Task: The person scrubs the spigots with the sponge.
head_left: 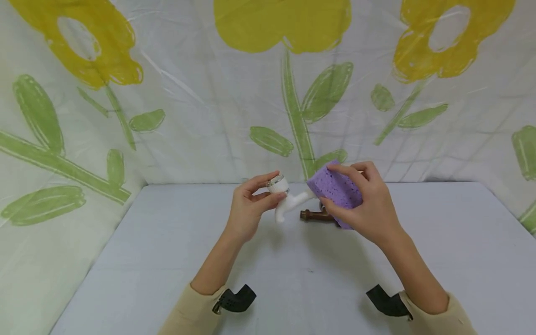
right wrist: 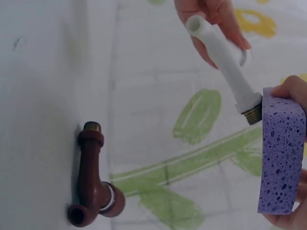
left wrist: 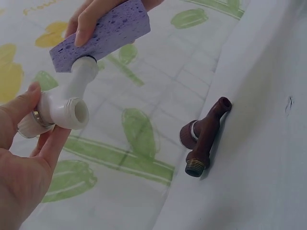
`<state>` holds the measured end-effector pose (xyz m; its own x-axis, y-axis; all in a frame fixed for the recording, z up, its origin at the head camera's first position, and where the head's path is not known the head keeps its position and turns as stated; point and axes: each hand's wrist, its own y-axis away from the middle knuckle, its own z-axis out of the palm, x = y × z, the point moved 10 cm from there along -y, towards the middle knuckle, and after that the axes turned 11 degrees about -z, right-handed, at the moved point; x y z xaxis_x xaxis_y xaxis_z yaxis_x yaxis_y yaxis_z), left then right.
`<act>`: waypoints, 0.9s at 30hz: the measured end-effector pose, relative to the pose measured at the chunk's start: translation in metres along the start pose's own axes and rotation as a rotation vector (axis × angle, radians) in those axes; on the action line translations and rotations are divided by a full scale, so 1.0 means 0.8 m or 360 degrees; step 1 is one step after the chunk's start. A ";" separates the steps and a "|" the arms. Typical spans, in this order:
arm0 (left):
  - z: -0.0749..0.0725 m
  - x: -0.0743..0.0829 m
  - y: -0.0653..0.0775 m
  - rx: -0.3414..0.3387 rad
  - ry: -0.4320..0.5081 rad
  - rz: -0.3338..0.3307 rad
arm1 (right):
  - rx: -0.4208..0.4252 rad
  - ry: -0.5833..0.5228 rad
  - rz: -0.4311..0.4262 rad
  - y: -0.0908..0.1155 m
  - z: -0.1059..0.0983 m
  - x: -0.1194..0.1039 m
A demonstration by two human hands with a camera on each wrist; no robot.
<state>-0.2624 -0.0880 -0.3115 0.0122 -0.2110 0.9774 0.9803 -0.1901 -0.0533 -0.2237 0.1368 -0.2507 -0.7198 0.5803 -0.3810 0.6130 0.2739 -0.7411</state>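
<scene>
My left hand (head_left: pixel 249 204) pinches a white faucet (head_left: pixel 295 201) by its round knob, holding it above the table. The faucet's spout end faces the left wrist camera, and its threaded brass end (right wrist: pixel 253 115) points toward my right side. In my right hand (head_left: pixel 370 204) is a purple sponge (head_left: pixel 335 188), gripped between thumb and fingers. The sponge meets the faucet's threaded end, as both wrist views show. Below and behind the sponge lies a brown faucet (left wrist: pixel 206 139) on the table, partly hidden in the head view.
The white table (head_left: pixel 167 251) runs back to a hanging sheet (head_left: pixel 188 139) printed with yellow flowers and green leaves. Dark curved pieces (head_left: pixel 237 298) sit at both sleeve cuffs. A small dark mark (head_left: pixel 310 271) shows on the tabletop.
</scene>
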 end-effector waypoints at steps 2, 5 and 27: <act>0.001 -0.002 0.000 -0.0002 0.0014 -0.0008 | 0.0016 0.0036 -0.0016 -0.001 0.000 -0.001; 0.002 -0.001 0.001 0.0024 0.0001 -0.0006 | 0.0026 0.0088 -0.0027 -0.001 0.000 -0.003; -0.003 -0.006 0.001 0.0138 0.0124 -0.0077 | 0.0040 0.0248 -0.0210 0.002 0.006 -0.024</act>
<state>-0.2623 -0.0890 -0.3169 -0.0477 -0.2779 0.9594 0.9928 -0.1189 0.0149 -0.2108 0.1221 -0.2473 -0.7331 0.6528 -0.1911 0.5069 0.3371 -0.7933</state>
